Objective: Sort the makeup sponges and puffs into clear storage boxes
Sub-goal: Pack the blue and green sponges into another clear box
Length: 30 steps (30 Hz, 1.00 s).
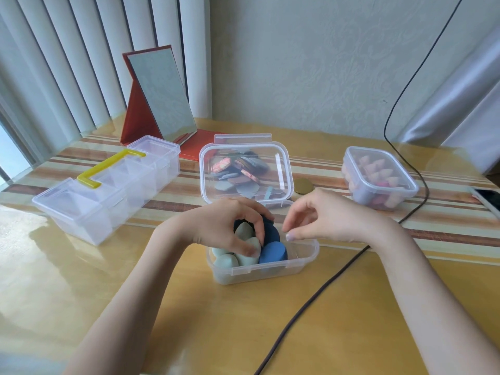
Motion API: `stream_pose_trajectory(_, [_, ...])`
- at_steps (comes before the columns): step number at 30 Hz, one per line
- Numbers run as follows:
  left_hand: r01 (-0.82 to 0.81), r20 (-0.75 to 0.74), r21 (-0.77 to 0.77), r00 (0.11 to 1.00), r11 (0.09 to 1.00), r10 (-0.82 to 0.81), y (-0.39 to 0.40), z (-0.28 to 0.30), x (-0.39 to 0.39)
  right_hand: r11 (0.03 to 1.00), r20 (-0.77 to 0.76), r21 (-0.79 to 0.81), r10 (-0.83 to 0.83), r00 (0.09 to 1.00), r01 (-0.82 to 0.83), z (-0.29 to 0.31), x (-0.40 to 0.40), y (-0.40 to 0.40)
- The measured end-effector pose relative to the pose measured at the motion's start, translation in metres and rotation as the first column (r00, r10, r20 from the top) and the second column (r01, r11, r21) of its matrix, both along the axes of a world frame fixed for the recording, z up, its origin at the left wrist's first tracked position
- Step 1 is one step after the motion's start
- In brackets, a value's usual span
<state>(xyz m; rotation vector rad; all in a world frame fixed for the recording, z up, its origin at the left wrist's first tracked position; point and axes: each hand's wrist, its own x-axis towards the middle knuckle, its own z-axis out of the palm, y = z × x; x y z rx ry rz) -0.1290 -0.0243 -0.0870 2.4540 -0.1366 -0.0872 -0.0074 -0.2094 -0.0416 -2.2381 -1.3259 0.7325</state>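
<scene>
A clear storage box (270,269) stands open in front of me, its lid (281,169) tipped up behind it. Inside lie pale green sponges (226,261) on the left and blue sponges (273,254) on the right. My left hand (230,226) reaches into the box, fingers and thumb curled round a pale green sponge (243,230). My right hand (319,215) hovers over the box's right rim with loosely curled fingers, holding nothing. Through the lid show flat puffs (238,171) of several colours. A closed clear box (378,177) of pink sponges sits at the right.
A long clear divided box (108,185) with a yellow handle lies at the left. A red folding mirror (159,98) stands at the back. A dark cable (324,288) crosses the table on the right. A phone (487,198) lies at the right edge. A gold disc (303,185) sits behind the box.
</scene>
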Motion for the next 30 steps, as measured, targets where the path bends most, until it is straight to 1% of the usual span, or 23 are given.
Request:
stream_pose_trajectory(3, [0.065, -0.087, 0.039, 0.994, 0.997, -0.062, 0.004, 0.004, 0.000, 0.979, 0.029, -0.196, 0.057, 0.998, -0.050, -0.002, -0.009, 0.006])
stream_pose_trajectory(5, [0.072, -0.096, 0.072, 0.993, 0.995, -0.065, 0.005, 0.005, 0.002, 0.960, 0.016, -0.273, 0.069, 0.997, -0.062, -0.004, -0.014, 0.010])
stream_pose_trajectory(7, [0.058, -0.079, 0.104, 0.996, 0.993, -0.050, 0.004, 0.003, 0.003, 0.959, -0.004, -0.276, 0.062, 0.998, -0.061, -0.006, -0.017, 0.013])
stream_pose_trajectory(8, [0.048, -0.066, 0.124, 0.997, 0.991, -0.040, 0.003, 0.002, 0.003, 0.961, 0.012, -0.272, 0.064, 0.998, -0.059, -0.008, -0.018, 0.014])
stream_pose_trajectory(11, [0.025, -0.032, 0.198, 0.999, 0.980, -0.019, -0.002, -0.002, 0.006, 0.964, 0.164, -0.264, 0.083, 0.983, -0.037, -0.017, -0.025, 0.020])
stream_pose_trajectory(12, [0.025, -0.029, 0.213, 0.999, 0.977, -0.020, -0.003, -0.003, 0.006, 0.967, 0.202, -0.252, 0.084, 0.976, -0.031, -0.020, -0.027, 0.022])
stream_pose_trajectory(13, [0.035, -0.029, 0.216, 0.999, 0.976, -0.029, -0.003, -0.003, 0.006, 0.969, 0.210, -0.244, 0.080, 0.975, -0.027, -0.021, -0.027, 0.022])
stream_pose_trajectory(14, [0.056, -0.032, 0.203, 0.998, 0.978, -0.050, -0.001, -0.003, 0.006, 0.970, 0.178, -0.240, 0.071, 0.981, -0.026, -0.020, -0.026, 0.021])
stream_pose_trajectory(16, [0.120, -0.046, 0.135, 0.992, 0.984, -0.115, 0.004, 0.000, 0.003, 0.971, 0.049, -0.236, 0.036, 0.998, -0.023, -0.012, -0.019, 0.016])
stream_pose_trajectory(18, [0.148, -0.041, 0.006, 0.988, 0.989, -0.148, 0.010, 0.003, -0.001, 0.979, -0.050, -0.205, 0.002, 0.999, -0.013, -0.001, -0.012, 0.009])
stream_pose_trajectory(20, [0.081, 0.023, -0.164, 0.997, 0.983, -0.078, 0.011, 0.005, -0.004, 0.986, -0.082, -0.168, -0.016, 0.996, 0.002, 0.003, -0.009, 0.008])
stream_pose_trajectory(21, [0.031, 0.058, -0.236, 0.998, 0.971, -0.017, 0.011, 0.005, -0.004, 0.986, -0.071, -0.167, -0.020, 0.997, 0.008, 0.002, -0.010, 0.009])
stream_pose_trajectory(22, [-0.014, 0.086, -0.275, 0.996, 0.961, 0.039, 0.011, 0.004, -0.004, 0.985, -0.047, -0.174, -0.021, 0.999, 0.013, -0.002, -0.013, 0.012])
stream_pose_trajectory(24, [-0.045, 0.112, -0.269, 0.991, 0.962, 0.078, 0.010, 0.002, -0.002, 0.982, 0.052, -0.189, -0.011, 0.999, 0.020, -0.015, -0.022, 0.019])
stream_pose_trajectory(26, [-0.029, 0.104, -0.225, 0.993, 0.974, 0.053, 0.009, 0.001, -0.001, 0.984, 0.166, -0.177, 0.007, 0.986, 0.023, -0.024, -0.028, 0.025])
stream_pose_trajectory(27, [-0.024, 0.100, -0.216, 0.994, 0.976, 0.046, 0.009, 0.001, -0.001, 0.985, 0.184, -0.171, 0.010, 0.983, 0.023, -0.024, -0.029, 0.025])
stream_pose_trajectory(28, [-0.026, 0.103, -0.218, 0.993, 0.976, 0.049, 0.010, 0.001, -0.001, 0.985, 0.166, -0.169, 0.004, 0.986, 0.025, -0.022, -0.028, 0.024])
stream_pose_trajectory(30, [-0.039, 0.126, -0.264, 0.989, 0.964, 0.074, 0.011, -0.001, -0.003, 0.990, 0.058, -0.128, -0.050, 0.997, 0.057, -0.015, -0.021, 0.017])
